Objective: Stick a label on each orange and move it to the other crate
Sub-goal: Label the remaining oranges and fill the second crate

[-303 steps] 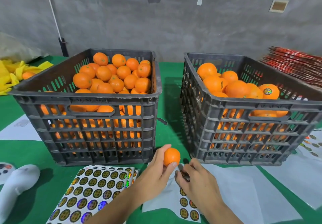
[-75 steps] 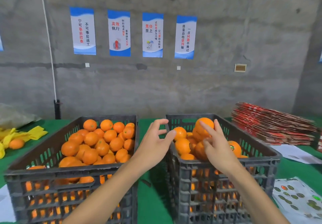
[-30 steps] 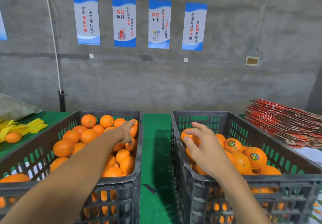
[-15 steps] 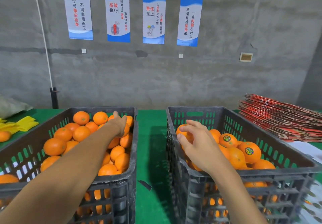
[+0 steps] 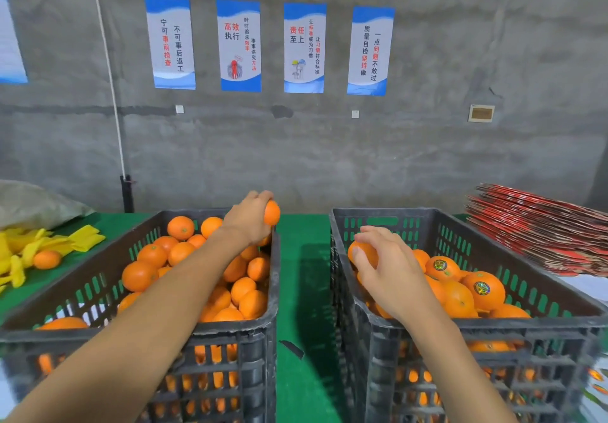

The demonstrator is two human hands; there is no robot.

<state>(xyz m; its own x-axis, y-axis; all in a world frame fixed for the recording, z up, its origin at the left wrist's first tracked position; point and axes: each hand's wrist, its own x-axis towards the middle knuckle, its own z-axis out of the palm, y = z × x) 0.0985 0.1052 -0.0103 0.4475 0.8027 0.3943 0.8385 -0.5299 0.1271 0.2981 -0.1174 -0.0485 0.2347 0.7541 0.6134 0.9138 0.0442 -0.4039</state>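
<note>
Two dark plastic crates stand side by side on a green table. The left crate (image 5: 269,277) holds several unlabelled oranges. The right crate (image 5: 339,277) holds oranges, some with round labels (image 5: 482,287). My left hand (image 5: 250,217) is raised above the left crate's far right corner and grips an orange (image 5: 272,213). My right hand (image 5: 385,264) hovers over the near left part of the right crate, fingers curled over an orange (image 5: 363,253) lying there; whether it grips that orange is unclear.
A stack of flat red cartons (image 5: 539,228) lies to the right of the crates. Yellow wrappers (image 5: 39,248) and a loose orange (image 5: 47,259) lie at the left. A narrow green strip (image 5: 304,291) separates the crates. A grey wall with posters stands behind.
My left hand has closed on an orange in the left crate and lifted it above the rim. My right hand stays over the right crate, barely moved.
</note>
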